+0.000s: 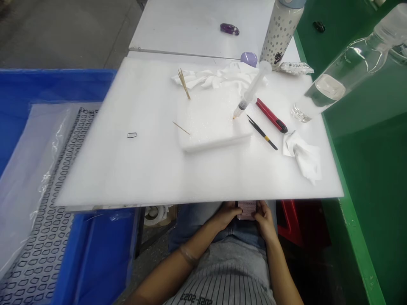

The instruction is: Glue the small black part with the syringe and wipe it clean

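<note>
Below the front edge of the white plastic board (127, 169), my left hand (226, 214) and my right hand (264, 220) hold a flat pink phone (247, 210) at my lap. Both hands are away from the board's items. On the board, a syringe (248, 95) rests its tip on a white foam block (211, 123). Beside it lie black-and-yellow tweezers (262, 133), a red utility knife (272, 115), and wooden toothpicks (183, 83). White cloth (216, 78) and crumpled tissue (303, 156) lie nearby.
A small black wire loop (132, 135) lies on the board. A glass bottle (346, 67) leans in at the right, behind which stands a dotted flask (281, 29). A blue bin (54, 89) holding a printed plastic sheet sits left. Green bench edging runs along the right.
</note>
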Demonstrator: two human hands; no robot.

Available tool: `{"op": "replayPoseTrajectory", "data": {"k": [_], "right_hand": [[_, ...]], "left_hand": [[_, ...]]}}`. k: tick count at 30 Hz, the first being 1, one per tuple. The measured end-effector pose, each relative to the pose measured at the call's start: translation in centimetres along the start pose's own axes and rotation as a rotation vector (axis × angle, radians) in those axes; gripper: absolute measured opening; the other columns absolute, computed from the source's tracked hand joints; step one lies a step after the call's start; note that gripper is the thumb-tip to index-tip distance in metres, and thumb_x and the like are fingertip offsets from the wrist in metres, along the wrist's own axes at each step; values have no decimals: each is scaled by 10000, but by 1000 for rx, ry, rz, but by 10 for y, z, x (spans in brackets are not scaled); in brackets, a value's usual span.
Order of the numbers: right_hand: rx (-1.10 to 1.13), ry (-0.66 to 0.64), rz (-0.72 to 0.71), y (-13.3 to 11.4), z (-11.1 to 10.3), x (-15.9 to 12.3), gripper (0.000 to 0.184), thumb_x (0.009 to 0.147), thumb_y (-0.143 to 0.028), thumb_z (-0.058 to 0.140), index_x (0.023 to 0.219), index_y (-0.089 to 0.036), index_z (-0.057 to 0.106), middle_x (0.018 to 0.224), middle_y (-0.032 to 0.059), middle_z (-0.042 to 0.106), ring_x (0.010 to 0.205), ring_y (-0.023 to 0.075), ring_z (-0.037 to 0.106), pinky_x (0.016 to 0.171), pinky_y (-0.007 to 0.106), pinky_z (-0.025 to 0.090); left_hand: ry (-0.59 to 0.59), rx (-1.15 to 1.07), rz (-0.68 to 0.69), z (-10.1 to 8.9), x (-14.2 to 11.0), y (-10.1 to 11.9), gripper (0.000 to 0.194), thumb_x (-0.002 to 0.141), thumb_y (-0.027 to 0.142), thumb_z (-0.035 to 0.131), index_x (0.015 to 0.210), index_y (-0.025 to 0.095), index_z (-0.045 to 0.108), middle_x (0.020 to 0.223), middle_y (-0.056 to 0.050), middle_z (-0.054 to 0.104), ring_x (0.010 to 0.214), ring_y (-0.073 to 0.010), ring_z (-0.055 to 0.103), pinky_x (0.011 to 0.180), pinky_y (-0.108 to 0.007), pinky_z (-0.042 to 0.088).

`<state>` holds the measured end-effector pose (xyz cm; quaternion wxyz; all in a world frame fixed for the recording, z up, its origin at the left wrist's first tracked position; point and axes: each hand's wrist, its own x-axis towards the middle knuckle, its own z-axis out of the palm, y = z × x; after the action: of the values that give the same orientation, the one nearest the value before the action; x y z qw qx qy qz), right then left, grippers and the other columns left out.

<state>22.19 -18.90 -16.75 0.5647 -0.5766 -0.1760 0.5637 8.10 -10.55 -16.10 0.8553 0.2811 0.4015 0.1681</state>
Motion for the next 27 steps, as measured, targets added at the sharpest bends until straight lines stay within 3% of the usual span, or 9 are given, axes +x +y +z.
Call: {"op": "replayPoseTrajectory", "data": {"k": [9,14,18,27], "right_hand": [[-113,51,-34,-2,6,1,443,660,-200,755,1091,-238,658,1152,66,718,1125,278,642,1045,443,480],[-101,98,-4,-2,6,3,370,748,-290,687,1115,-251,669,1163,59,719,1151,281,631,1054,459,468],[-111,91,-2,-1,4,2,451,689,-225,687,1137,-266,665,1191,40,710,1166,281,622,1072,458,456],[-128,85,-47,0,5,-1,538,660,-175,682,1189,-257,629,1207,45,696,1179,282,612,1058,450,465]], "left_hand": [[-17,-29,16,1,1,0,319,532,142,604,832,135,712,820,-56,699,849,-242,611,792,-330,418],[-72,-76,5,6,-6,12,343,569,159,642,902,137,719,946,-83,720,986,-280,627,884,-367,449],[-94,-103,-12,8,-10,20,308,620,193,689,923,142,712,1034,-101,712,1040,-293,626,899,-384,462],[-75,-137,-25,9,-10,20,360,601,177,711,958,137,717,1012,-98,719,1063,-297,622,879,-362,465]]}}
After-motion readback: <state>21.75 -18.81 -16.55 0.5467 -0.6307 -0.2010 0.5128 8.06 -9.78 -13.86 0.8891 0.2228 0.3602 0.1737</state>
